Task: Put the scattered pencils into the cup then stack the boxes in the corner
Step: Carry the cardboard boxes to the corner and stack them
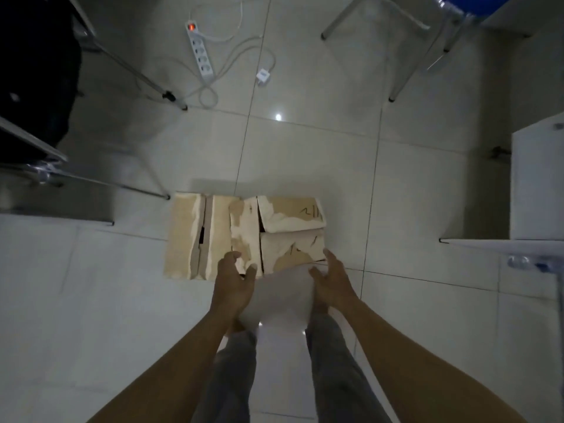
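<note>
Two worn cardboard boxes sit side by side on the tiled floor. The left box (195,236) is plain tan with torn paper. The right box (290,233) has split top flaps with dark scribbles. My left hand (233,279) reaches the near left corner of the right box, fingers apart. My right hand (331,277) is at its near right corner, fingers spread, thumb inward. Neither hand has closed around the box. No pencils or cup are in sight.
A white power strip (200,50) with cables and a small adapter (263,76) lie on the floor beyond the boxes. Metal table legs (146,80) stand at left, chair legs (393,96) at upper right, a white cabinet (537,184) at right. My legs (329,361) are below.
</note>
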